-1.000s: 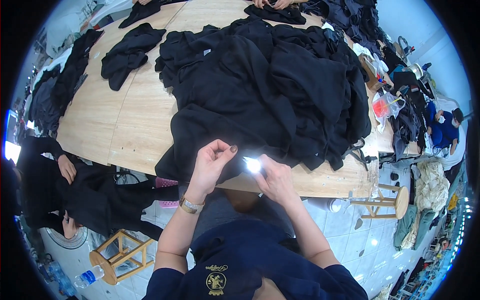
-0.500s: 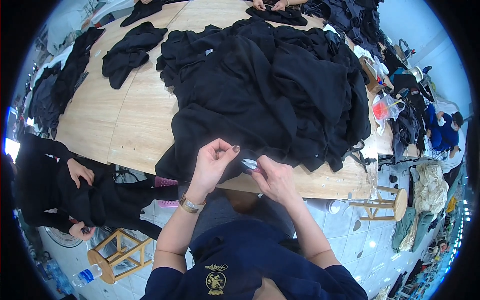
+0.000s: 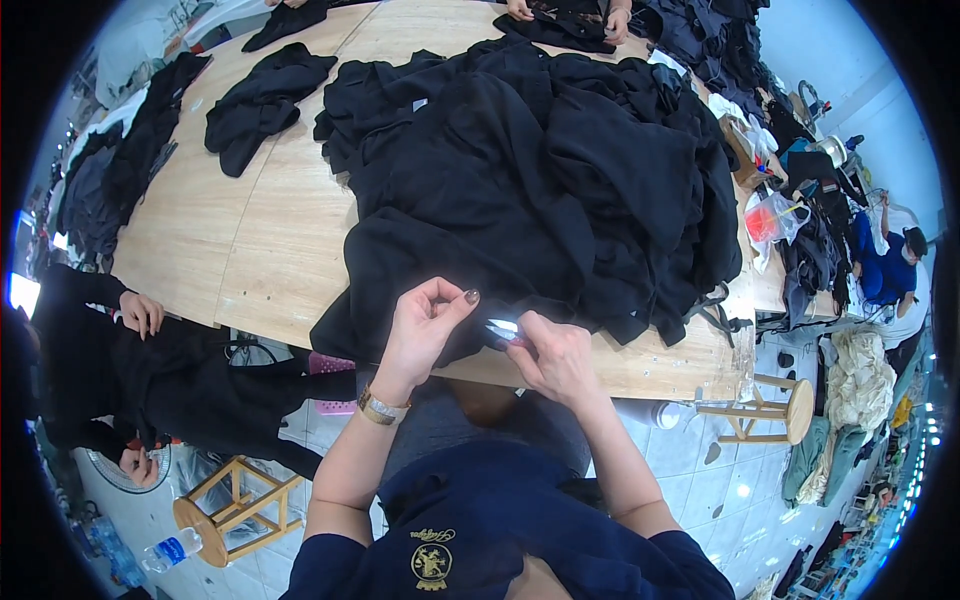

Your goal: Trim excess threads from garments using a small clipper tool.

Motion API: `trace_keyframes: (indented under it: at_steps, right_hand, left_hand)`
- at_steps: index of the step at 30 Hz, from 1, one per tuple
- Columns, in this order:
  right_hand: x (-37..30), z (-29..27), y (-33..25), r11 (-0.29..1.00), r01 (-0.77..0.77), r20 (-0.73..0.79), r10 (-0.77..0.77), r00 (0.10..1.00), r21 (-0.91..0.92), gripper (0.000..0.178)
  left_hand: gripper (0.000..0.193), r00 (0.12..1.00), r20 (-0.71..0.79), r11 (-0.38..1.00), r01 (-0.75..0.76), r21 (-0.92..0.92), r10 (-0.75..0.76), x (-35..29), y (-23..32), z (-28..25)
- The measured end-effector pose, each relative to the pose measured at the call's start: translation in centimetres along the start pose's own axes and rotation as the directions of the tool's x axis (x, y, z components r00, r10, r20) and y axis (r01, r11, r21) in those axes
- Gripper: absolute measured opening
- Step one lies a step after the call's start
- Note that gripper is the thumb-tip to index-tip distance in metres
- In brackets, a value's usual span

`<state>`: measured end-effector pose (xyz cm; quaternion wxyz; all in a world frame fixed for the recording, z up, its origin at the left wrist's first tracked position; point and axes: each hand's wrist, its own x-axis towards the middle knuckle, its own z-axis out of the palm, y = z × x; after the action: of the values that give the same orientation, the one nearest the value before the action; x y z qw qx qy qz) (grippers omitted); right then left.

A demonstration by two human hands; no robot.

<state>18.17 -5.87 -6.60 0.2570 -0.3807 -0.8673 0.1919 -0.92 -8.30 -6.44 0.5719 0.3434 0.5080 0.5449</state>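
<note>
Pale wooden tabletop [image 3: 190, 240] under a heap of soft black cloth [image 3: 500, 190]. At the heap's near edge: bare right hand [image 3: 555, 360] clasping small pointed silver metal snips [image 3: 503, 328]; bare left hand [image 3: 418, 330] curled, grip untellable from here. Best kept: blade points clear of left fingers.

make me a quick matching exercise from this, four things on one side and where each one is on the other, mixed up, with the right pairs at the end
Things
1. metal snips
2. gold-toned watch
3. heap of black cloth
4. red drink

Places
A. spread over the wooden table
B. held in the right hand
C. beyond the cloth, toward the picture's right side
D. on the wrist of the left hand

Right pairs: 1-B, 2-D, 3-A, 4-C
</note>
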Motion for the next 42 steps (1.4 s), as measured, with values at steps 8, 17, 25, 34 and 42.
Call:
trace_keyframes:
  at_steps: [8, 17, 25, 34, 42]
  right_hand:
    - [0.5, 0.2, 0.0, 0.993, 0.049, -0.011, -0.05, 0.999, -0.109, 0.023]
    - [0.5, -0.2, 0.0, 0.994, 0.038, -0.006, -0.038, 0.999, -0.103, 0.023]
    - [0.4, 1.3, 0.1, 0.761, -0.225, -0.041, 0.314, 0.949, 0.609, 0.018]
    - [1.1, 2.8, -1.3, 0.822, -0.252, -0.181, 0.389, 0.903, 0.51, 0.017]
    - [1.0, 3.0, -1.7, 0.825, -0.082, -0.206, 0.234, 0.95, 0.559, 0.021]
  left_hand:
    - [0.01, 1.0, 0.015, 1.0, 0.01, -0.02, -0.009, 0.1, -0.5, -0.2]
    - [0.01, 1.0, 0.005, 1.0, 0.013, -0.003, -0.013, 0.1, 0.0, -0.1]
    - [0.011, 1.0, -0.012, 1.0, -0.021, -0.009, 0.021, 0.2, -0.6, 0.3]
    - [0.01, 0.991, -0.112, 0.996, -0.072, 0.056, 0.078, -0.4, -0.6, 1.4]
    - [0.011, 0.993, -0.097, 0.998, -0.069, 0.003, 0.069, -0.1, -1.3, 1.2]
